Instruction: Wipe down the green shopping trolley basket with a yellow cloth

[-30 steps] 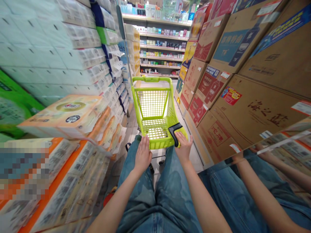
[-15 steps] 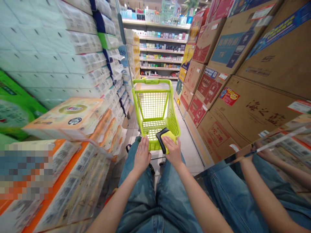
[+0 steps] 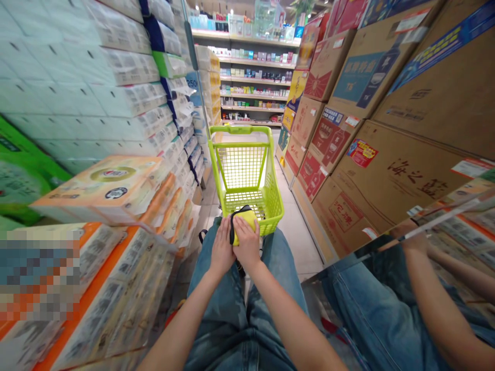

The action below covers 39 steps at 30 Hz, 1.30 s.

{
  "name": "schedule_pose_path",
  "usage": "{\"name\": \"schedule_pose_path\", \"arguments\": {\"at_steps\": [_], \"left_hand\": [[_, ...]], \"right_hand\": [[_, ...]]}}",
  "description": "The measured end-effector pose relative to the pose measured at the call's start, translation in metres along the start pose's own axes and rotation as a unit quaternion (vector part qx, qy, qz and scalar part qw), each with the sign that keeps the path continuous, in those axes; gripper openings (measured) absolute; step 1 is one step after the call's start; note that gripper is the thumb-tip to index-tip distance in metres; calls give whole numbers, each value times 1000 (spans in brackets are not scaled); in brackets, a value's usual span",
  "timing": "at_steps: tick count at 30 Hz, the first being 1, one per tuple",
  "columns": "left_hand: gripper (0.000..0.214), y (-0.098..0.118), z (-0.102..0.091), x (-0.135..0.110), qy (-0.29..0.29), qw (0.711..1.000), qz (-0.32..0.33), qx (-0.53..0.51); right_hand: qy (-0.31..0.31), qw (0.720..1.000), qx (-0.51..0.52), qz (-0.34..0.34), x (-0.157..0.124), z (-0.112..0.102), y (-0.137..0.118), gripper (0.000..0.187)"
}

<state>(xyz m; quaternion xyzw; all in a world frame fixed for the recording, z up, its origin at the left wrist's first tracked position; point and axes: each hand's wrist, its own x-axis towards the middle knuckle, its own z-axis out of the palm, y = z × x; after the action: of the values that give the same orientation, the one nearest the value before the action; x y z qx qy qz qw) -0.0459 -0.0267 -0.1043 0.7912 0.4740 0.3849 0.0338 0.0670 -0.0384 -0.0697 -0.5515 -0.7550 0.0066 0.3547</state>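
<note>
A lime-green shopping cart (image 3: 276,216) with grid walls stands between my knees, its handle at the far end. My left hand (image 3: 222,250) grips the near rim on its left side, fingers straight and close together, thumb hidden. Under my right hand (image 3: 247,242) is a yellow cleaning cloth (image 3: 250,217) with a black edge, bunched over the same rim. The fingers of my right hand curve around the cloth and press it down. Both hands nearly touch each other. The inside of the cart shows only its grid floor.
Tissue packs (image 3: 127,103) are piled high on the left, with orange packs (image 3: 104,180) nearer me. Cardboard cartons (image 3: 417,170) line the right above a mirror panel (image 3: 386,299) reflecting my arms and legs. Stocked shelves (image 3: 255,82) cross the aisle's far end.
My right hand has slid the cloth leftward along the near rim, from the right corner to beside my left hand. The left hand has shifted slightly left and stays at the rim.
</note>
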Motion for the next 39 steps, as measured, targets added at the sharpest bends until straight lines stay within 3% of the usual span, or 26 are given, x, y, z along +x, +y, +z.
{"name": "schedule_pose_path", "arguments": {"at_steps": [2,5,8,10,12,15,18,21,23,26,30,32,35,39], "left_hand": [[84,-1,-2,1,-17,999,20,24],[86,1,-2,3,-23,998,26,46],[86,6,2,3,-16,999,16,45],[86,9,4,3,-10,999,10,39],[85,12,7,2,-3,999,2,32],[85,12,8,1,4,1000,-5,25],[85,7,7,0,2,1000,0,15],[84,1,4,0,-8,1000,5,22],[83,0,2,1,-16,999,5,49],[83,2,2,1,-19,997,3,78],[85,8,5,2,-15,997,-2,81],[84,10,6,2,-17,997,-3,81],[85,11,7,2,-11,997,-9,78],[83,9,8,1,-9,998,-12,65]], "right_hand": [[-14,999,-9,-36,-4,-9,17,65],[-15,997,-38,-68,-11,-36,66,70],[23,997,-68,-36,-16,-65,115,68],[45,996,-78,-10,-17,-74,132,63],[71,995,-73,14,-18,-69,129,59],[101,993,-52,42,-16,-39,92,57],[65,997,-21,20,-12,-4,40,58],[36,999,-4,-2,-7,9,13,60],[12,999,-10,-30,-7,2,18,63],[-6,997,-33,-70,-13,-25,56,64],[56,995,-75,-23,-24,-64,121,60],[91,992,-87,9,-25,-72,137,58],[122,988,-84,46,-22,-60,124,55],[83,996,-36,27,-13,-17,58,57]]}}
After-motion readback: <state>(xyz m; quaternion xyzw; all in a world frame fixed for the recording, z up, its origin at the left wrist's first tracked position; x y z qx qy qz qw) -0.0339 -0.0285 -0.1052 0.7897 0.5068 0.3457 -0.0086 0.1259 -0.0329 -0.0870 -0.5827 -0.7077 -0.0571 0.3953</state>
